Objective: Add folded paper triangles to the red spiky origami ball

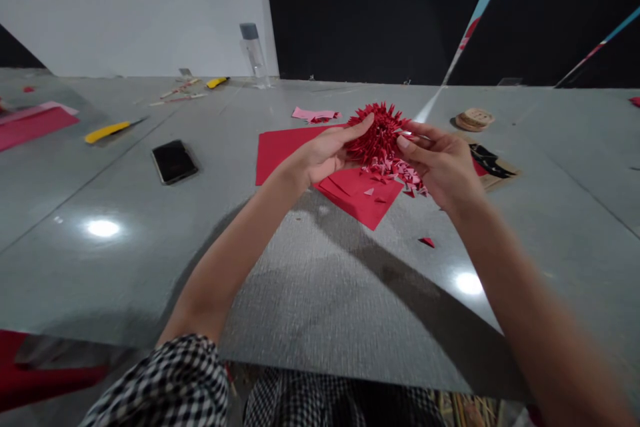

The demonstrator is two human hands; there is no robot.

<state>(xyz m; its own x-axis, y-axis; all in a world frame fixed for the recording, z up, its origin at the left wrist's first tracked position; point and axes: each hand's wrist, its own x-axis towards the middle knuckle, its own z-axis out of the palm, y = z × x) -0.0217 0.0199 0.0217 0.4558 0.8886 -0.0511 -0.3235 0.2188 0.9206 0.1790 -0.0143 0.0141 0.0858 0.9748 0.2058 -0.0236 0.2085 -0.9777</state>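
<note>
A round red paper flower [381, 130] with many pointed petals is held above the table between my two hands. My left hand [333, 150] grips its left side, thumb on top and fingers underneath. At its right edge, my right hand [440, 157] has thumb and forefinger pinched together; whether a loose paper piece or a petal is between them is too small to tell. Below the flower lies a pile of small folded pink and red paper triangles [407, 177]. Red paper sheets [367, 203] lie under and left of it, and one stray triangle [427, 241] sits nearer me.
A phone [174, 161] and a yellow cutter [109, 131] lie to the left. A second yellow cutter [217, 82], thin sticks and a clear bottle [255, 57] are at the back. Round wooden discs [474, 119] lie to the right. Pink paper strips [315, 114] sit behind the sheets.
</note>
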